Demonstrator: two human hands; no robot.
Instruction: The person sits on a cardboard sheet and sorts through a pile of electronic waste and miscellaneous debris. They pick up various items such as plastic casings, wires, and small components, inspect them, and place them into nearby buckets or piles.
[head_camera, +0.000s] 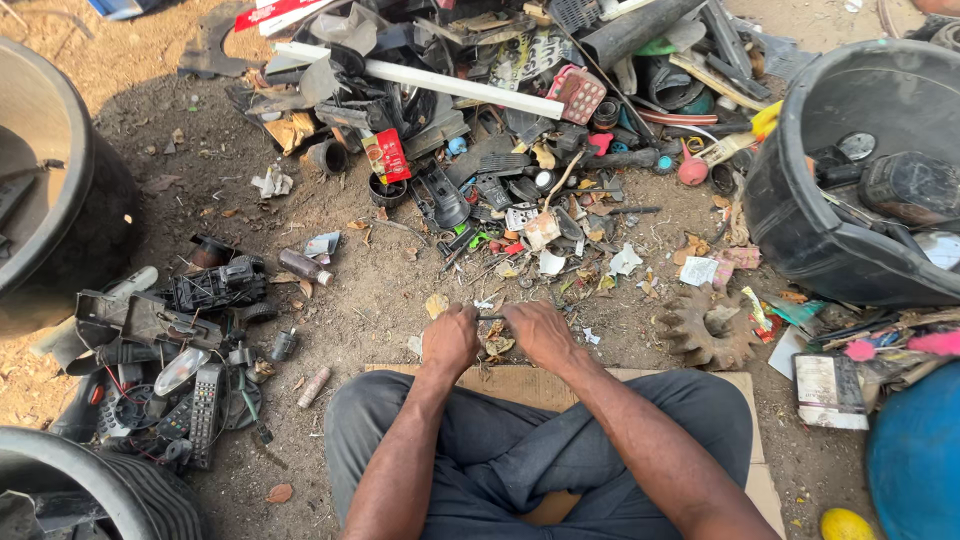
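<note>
I sit cross-legged on a flat piece of cardboard (700, 378) laid on dirt ground. My left hand (450, 340) and my right hand (540, 332) meet just in front of my knees. Both are closed around a small dark rod-like piece (490, 318) that spans between them. What the piece is I cannot tell; most of it is hidden by my fingers. Dry leaf scraps lie under my hands.
A big heap of broken black plastic and scrap (500, 120) lies ahead, with a white tube (430, 80) across it. A black tub (850, 200) sits right, a rusty gear (705, 325) beside it. Remote controls and parts (190, 390) lie left, near two tubs (60, 190).
</note>
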